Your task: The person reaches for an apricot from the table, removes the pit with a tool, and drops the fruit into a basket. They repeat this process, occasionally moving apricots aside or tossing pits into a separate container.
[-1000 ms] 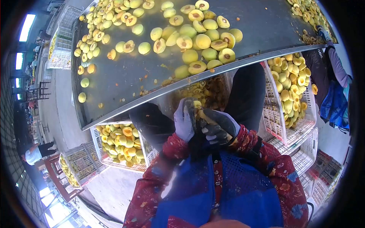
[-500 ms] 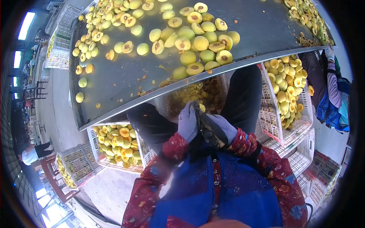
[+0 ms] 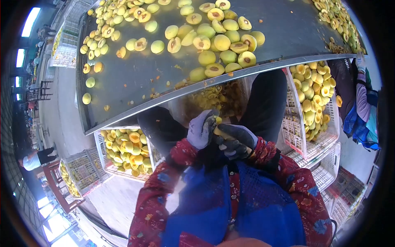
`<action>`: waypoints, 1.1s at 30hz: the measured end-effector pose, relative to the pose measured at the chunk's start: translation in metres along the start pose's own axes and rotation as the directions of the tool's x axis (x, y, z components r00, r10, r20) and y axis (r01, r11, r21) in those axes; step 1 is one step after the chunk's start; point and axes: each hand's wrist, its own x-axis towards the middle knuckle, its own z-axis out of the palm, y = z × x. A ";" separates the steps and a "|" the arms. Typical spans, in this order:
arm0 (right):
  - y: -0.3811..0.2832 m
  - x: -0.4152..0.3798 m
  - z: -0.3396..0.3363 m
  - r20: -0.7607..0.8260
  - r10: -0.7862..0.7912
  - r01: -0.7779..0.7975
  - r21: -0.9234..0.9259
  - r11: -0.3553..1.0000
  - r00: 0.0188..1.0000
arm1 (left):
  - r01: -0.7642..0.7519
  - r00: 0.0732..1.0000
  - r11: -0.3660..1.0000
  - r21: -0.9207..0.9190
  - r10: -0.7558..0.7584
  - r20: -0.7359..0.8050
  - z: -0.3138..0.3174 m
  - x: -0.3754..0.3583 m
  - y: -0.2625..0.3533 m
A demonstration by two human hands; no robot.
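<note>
My left hand (image 3: 200,130), in a grey-white glove with dark fingers, is closed around a small yellow piece of peach (image 3: 218,120) above my lap. Close against it, my right hand (image 3: 238,140) has its dark gloved fingers curled around something slim, and I cannot tell what it is. Both hands are near the front edge of a metal table (image 3: 135,88), over a container of yellow scraps (image 3: 210,99) between my knees. Halved peaches (image 3: 214,70) with brown stones showing lie heaped on the tabletop.
White crates of hollowed peach halves stand at my left (image 3: 128,151) and right (image 3: 314,92). More peaches (image 3: 337,20) lie on the table's far right, where a co-worker's gloved hand (image 3: 360,61) rests near the edge. Another person (image 3: 35,158) is far left.
My hands have turned and shifted slightly; the left fingers now face upward with yellow flesh showing, and the right fingers are more visible. The view has moved a little.
</note>
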 end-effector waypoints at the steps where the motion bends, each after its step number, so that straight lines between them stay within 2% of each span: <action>1: -0.001 0.001 0.000 0.050 0.024 -0.027 0.051 0.998 0.998 | -0.016 1.000 0.996 -0.083 0.018 0.015 -0.002 0.001 -0.003; 2: -0.001 0.003 -0.002 0.101 0.048 -0.058 0.101 0.993 0.994 | -0.030 0.999 0.986 -0.165 0.035 0.027 -0.004 0.002 -0.005; 3: -0.002 0.005 -0.002 0.153 0.076 -0.099 0.147 0.984 0.985 | -0.049 0.998 0.983 -0.178 0.043 -0.038 -0.001 0.001 -0.008; 5: -0.005 0.006 0.000 0.135 0.093 -0.109 0.116 0.987 0.986 | -0.090 0.987 0.977 -0.194 0.061 -0.151 0.005 -0.001 -0.011; 6: -0.006 0.006 0.002 0.121 0.099 -0.112 0.104 0.988 0.988 | -0.071 0.989 0.988 -0.140 0.051 -0.140 0.003 -0.004 -0.007; 8: -0.003 0.000 0.011 -0.011 0.038 -0.038 -0.007 0.999 0.999 | -0.035 0.991 0.999 -0.038 0.029 -0.129 -0.001 -0.007 0.004; 9: -0.002 -0.003 0.014 -0.076 0.001 -0.006 -0.068 0.998 0.997 | -0.189 0.975 0.975 0.112 0.200 -0.093 -0.006 -0.005 0.003; 12: -0.002 0.009 -0.004 0.168 0.130 -0.137 0.034 0.990 0.977 | -0.247 0.965 0.961 0.123 0.232 0.121 -0.023 0.001 0.011; 13: -0.003 0.011 -0.002 0.192 0.119 -0.129 0.040 0.991 0.974 | -0.171 0.985 0.985 -0.033 0.171 0.004 -0.019 0.001 0.011; 15: -0.006 0.017 0.010 0.243 0.093 -0.107 0.048 0.993 0.966 | -0.065 0.982 0.931 -0.358 -0.003 -0.186 -0.002 0.004 0.012; 18: -0.007 0.021 0.019 0.174 0.060 -0.059 -0.008 0.998 0.983 | -0.028 0.937 0.845 -0.534 -0.164 -0.308 0.007 0.004 0.025; 19: -0.004 0.021 0.031 0.077 0.016 -0.013 -0.040 0.999 0.997 | -0.069 0.916 0.933 -0.353 -0.081 -0.393 0.004 0.003 0.028; 21: -0.002 0.021 0.060 -0.115 -0.076 0.062 -0.121 0.991 0.990 | 0.104 0.818 0.992 -0.074 -0.128 -0.561 -0.013 -0.012 0.021; 22: -0.009 0.020 0.054 -0.068 -0.071 0.066 -0.068 0.996 0.995 | 0.209 0.756 0.976 0.058 -0.123 -0.642 -0.027 -0.025 0.012; 23: -0.017 0.019 0.040 -0.022 -0.066 0.066 -0.009 0.998 0.998 | 0.288 0.621 0.952 0.108 -0.099 -0.778 -0.051 -0.049 -0.030; 25: -0.028 0.020 0.014 0.085 -0.084 0.074 0.116 0.990 0.993 | 0.462 0.478 0.867 0.187 -0.066 -0.876 -0.104 -0.075 -0.031; 26: -0.030 0.016 0.013 -0.018 -0.097 0.097 0.035 0.995 0.995 | 0.548 0.487 0.804 0.230 -0.083 -0.869 -0.124 -0.078 0.005; 27: -0.031 0.012 0.014 -0.117 -0.119 0.114 -0.050 0.992 0.986 | 0.758 0.489 0.488 0.432 0.011 -0.872 -0.142 -0.091 0.004; 28: -0.032 0.010 0.013 -0.212 -0.151 0.124 -0.135 0.983 0.965 | 0.843 0.524 0.079 0.531 0.097 -0.846 -0.150 -0.096 0.007; 31: -0.031 0.008 0.001 -0.225 -0.159 0.154 -0.040 0.987 0.961 | 0.604 0.747 0.354 0.715 0.061 -0.662 -0.158 -0.056 0.038; 32: -0.032 0.005 -0.002 -0.234 -0.158 0.145 -0.070 0.987 0.959 | 0.511 0.780 0.567 0.646 0.011 -0.626 -0.144 -0.025 0.050; 33: -0.035 0.003 -0.005 -0.241 -0.157 0.136 -0.102 0.985 0.958 | 0.419 0.842 0.579 0.699 0.040 -0.538 -0.127 0.008 0.057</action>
